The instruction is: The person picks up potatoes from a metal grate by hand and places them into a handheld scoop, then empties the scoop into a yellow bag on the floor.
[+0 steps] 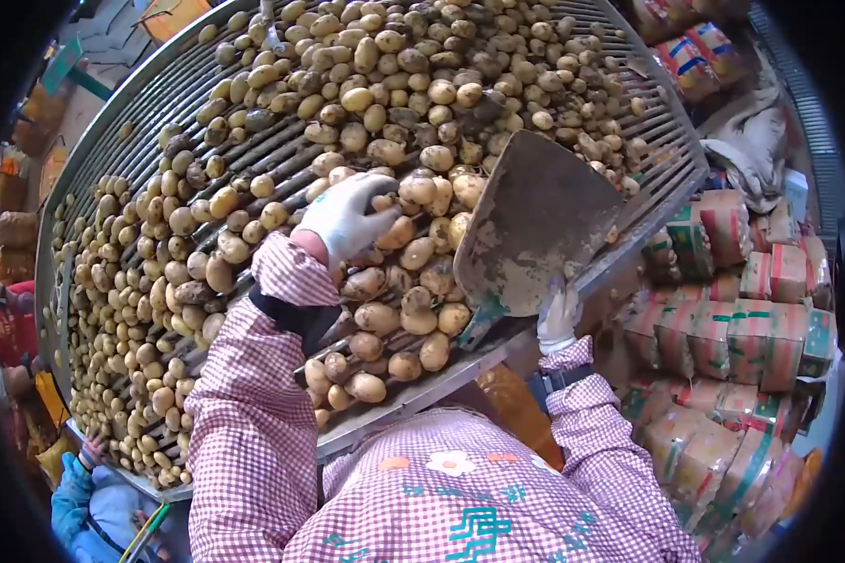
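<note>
Many potatoes (378, 317) lie across the slatted metal sorting table (291, 141), some with dark soil on them. My left hand (345, 223), in a white glove, reaches into the pile in the middle, with thumb and fingers curved around a potato. A broad, dirt-covered shovel blade (535, 220) stands tilted over the right side of the pile. At its lower right edge, my right hand (559, 317), also gloved in white, grips the shovel; part of that grip is hidden. Potatoes press close against the blade's left edge.
The table's metal rim (422, 389) runs just in front of my body. Stacked filled sacks (732, 338) stand to the right, with more sacks (699, 56) at the upper right. Another person in a blue top (113, 516) is at the table's lower left corner.
</note>
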Available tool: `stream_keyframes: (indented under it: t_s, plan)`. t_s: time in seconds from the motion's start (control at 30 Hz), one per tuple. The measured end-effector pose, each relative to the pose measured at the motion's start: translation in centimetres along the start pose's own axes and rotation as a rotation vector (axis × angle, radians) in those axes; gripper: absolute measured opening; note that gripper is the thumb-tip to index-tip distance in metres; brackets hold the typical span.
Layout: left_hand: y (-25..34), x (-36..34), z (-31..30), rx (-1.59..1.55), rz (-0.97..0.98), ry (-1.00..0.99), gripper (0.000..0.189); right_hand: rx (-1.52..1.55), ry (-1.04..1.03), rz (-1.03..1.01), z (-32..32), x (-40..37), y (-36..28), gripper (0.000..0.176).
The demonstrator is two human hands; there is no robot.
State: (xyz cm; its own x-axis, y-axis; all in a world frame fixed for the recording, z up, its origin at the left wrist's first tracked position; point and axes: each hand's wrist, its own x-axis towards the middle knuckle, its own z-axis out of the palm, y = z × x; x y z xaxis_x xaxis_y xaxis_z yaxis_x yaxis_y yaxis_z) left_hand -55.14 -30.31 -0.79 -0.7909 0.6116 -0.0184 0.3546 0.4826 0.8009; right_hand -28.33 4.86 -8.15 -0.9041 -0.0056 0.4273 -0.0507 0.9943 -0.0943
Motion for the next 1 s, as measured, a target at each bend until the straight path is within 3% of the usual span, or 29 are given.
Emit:
stream_keyframes:
  t_s: [0.1,0.13,0.2,0.27,0.37,0.4,0.47,0.53,0.6,0.7,0.77,0.83,0.9,0.97,1.0]
  plan:
    - [3.1,-1.1,1.8,0.246,0.125,-0.143,0.047,-0.051,0.116,0.122,-0.1,0.7,-0.4,0.048]
    - [4.8,-1.4,1.9,0.429,0.070,-0.272,0.046,-0.056,0.112,0.131,-0.5,0.7,-0.6,0.048]
    - [4.9,-2.2,2.5,0.586,-0.058,-0.397,0.045,0.228,0.099,0.342,-0.5,1.3,-0.4,0.042]
    - [3.7,-3.2,1.9,0.665,-0.041,-0.401,0.041,0.162,0.199,0.276,1.0,0.4,0.2,0.041]
    - [3.2,-4.2,-0.5,0.733,-0.260,-0.489,0.040,0.901,0.322,0.598,4.0,-1.0,1.9,0.049]
    - [2.9,-4.4,-1.7,0.764,-0.347,-0.526,0.039,0.910,0.328,0.597,3.3,-0.5,1.6,0.049]
    - [2.5,-5.2,-3.7,0.847,-0.479,-0.490,0.034,0.220,0.321,0.139,0.2,1.2,0.0,0.046]
    - [3.4,-6.4,-4.2,0.812,-0.368,-0.300,0.039,0.312,0.241,0.191,-0.8,1.6,-0.2,0.047]
    - [5.7,-6.2,-2.2,0.547,-0.314,-0.121,0.046,0.403,0.159,0.239,-1.0,1.4,0.0,0.049]
    - [9.2,-3.8,3.3,0.343,-0.177,-0.047,0.058,0.246,0.206,0.153,-1.1,1.2,0.5,0.055]
    - [10.4,-1.9,7.4,0.395,-0.133,-0.047,0.065,0.594,0.099,0.341,-1.8,2.0,0.6,0.057]
    - [10.7,-0.3,10.3,0.501,-0.153,-0.087,0.067,0.650,0.148,0.348,-0.3,0.5,1.8,0.058]
    - [11.3,-0.2,10.1,0.524,-0.192,-0.122,0.067,0.709,0.211,0.359,-0.2,0.1,2.5,0.059]
    - [11.9,-0.5,8.9,0.586,-0.277,-0.179,0.065,1.258,0.199,0.697,-2.6,1.9,2.0,0.064]
    - [11.8,-1.0,8.1,0.615,-0.311,-0.153,0.062,1.267,0.194,0.698,-3.4,2.2,2.9,0.064]
